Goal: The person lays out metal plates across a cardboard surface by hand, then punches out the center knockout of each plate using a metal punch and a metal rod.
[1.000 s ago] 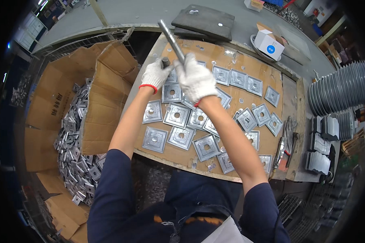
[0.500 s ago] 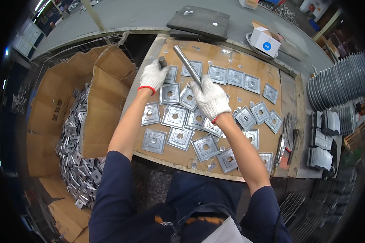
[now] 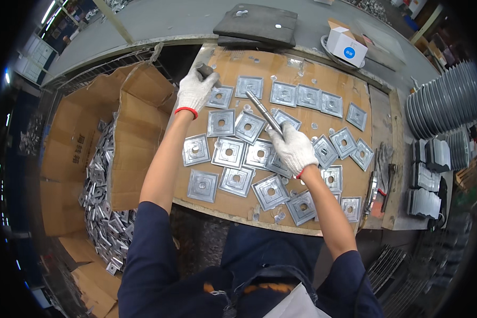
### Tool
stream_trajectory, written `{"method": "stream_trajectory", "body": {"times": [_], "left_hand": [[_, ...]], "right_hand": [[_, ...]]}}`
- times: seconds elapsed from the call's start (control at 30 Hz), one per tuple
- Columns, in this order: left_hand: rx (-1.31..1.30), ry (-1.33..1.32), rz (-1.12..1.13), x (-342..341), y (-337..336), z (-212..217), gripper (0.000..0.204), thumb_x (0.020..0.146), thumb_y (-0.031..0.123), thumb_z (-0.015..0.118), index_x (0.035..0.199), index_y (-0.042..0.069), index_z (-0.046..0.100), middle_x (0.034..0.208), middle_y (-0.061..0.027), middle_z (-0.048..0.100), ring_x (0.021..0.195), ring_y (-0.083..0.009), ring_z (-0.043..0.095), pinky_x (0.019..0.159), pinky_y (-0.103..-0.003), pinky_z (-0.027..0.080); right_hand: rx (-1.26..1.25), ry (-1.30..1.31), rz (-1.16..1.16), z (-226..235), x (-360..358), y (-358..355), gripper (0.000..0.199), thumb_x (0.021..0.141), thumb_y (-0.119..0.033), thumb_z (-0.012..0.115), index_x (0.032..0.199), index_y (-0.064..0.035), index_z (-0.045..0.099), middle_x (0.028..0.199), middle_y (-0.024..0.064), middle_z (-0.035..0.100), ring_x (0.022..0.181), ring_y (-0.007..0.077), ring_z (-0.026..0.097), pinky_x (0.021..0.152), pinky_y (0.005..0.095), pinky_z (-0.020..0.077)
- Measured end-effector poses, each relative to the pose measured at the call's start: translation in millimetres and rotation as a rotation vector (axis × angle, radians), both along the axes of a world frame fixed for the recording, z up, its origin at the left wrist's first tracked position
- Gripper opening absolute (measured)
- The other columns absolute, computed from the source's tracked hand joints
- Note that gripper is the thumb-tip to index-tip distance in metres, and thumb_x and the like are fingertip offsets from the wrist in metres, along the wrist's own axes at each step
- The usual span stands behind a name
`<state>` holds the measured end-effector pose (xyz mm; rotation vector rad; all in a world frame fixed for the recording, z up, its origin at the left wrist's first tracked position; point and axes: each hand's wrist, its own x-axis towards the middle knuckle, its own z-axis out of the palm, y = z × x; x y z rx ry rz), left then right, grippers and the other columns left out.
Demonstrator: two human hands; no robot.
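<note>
In a white knit glove with a red cuff, my left hand (image 3: 194, 91) grips a short grey cylinder (image 3: 203, 69) near the far left of the cardboard-covered table. My right hand (image 3: 292, 147), gloved the same way, is closed around the lower end of a shiny metal rod (image 3: 263, 111). The rod slants up and left over the square metal plates. A plate (image 3: 220, 97) lies just beside my left hand, and another plate (image 3: 248, 86) is below the rod's far tip. Several plates, such as one at the front (image 3: 271, 192), have a hole or round mark in the middle.
Left of the table stands a large cardboard box (image 3: 63, 175) heaped with small metal pieces (image 3: 108, 193). Dark mats (image 3: 257, 24) and a small white box (image 3: 346, 45) sit beyond the table. Tools (image 3: 382, 172) lie along its right edge, near stacked grey discs (image 3: 445, 100).
My right hand has moved right and toward me, and the rod's tip has come down nearer the plates. My left hand has shifted slightly left and away, still holding the grey cylinder.
</note>
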<state>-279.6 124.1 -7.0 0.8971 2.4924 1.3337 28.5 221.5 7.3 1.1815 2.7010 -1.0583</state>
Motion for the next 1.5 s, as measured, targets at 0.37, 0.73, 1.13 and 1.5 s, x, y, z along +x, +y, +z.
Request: {"method": "stream_trajectory", "body": {"times": [0.37,0.73,1.13,1.5], "left_hand": [[-0.036,0.036,-0.101,48,72,-15,0.043,0.09,0.033,0.078,0.115,-0.001,0.073,0.091,-0.0118,0.08,0.083,-0.0201,0.076,0.081,-0.033,0.059],[-0.14,0.093,-0.154,45,81,-20,0.041,0.09,0.034,0.08,0.116,0.004,0.075,0.097,-0.013,0.08,0.086,-0.0236,0.077,0.083,-0.035,0.06],[-0.22,0.045,-0.209,40,81,-16,0.04,0.092,0.036,0.078,0.116,0.005,0.074,0.099,-0.0168,0.079,0.091,-0.0314,0.076,0.085,-0.041,0.059],[-0.241,0.186,-0.228,39,80,-26,0.048,0.094,0.04,0.076,0.125,0.003,0.073,0.109,-0.0234,0.079,0.102,-0.0403,0.076,0.091,-0.046,0.059]], "right_hand": [[0.051,0.11,-0.128,-30,51,24,0.053,0.105,-0.053,0.058,0.115,-0.0014,0.065,0.099,0.0337,0.072,0.101,0.0537,0.07,0.088,0.0589,0.0545],[0.017,0.148,-0.139,-39,56,34,0.055,0.105,-0.054,0.058,0.114,-0.0006,0.066,0.099,0.0338,0.072,0.099,0.0536,0.069,0.086,0.0588,0.0542],[0.178,0.579,-0.088,76,-55,46,0.048,0.107,-0.054,0.058,0.114,-0.0074,0.061,0.082,0.0274,0.072,0.085,0.0501,0.073,0.077,0.0587,0.0564],[0.16,0.13,0.051,50,-73,60,0.051,0.107,-0.052,0.054,0.12,-0.0037,0.065,0.102,0.0299,0.075,0.101,0.0497,0.073,0.09,0.0567,0.0567]]}}
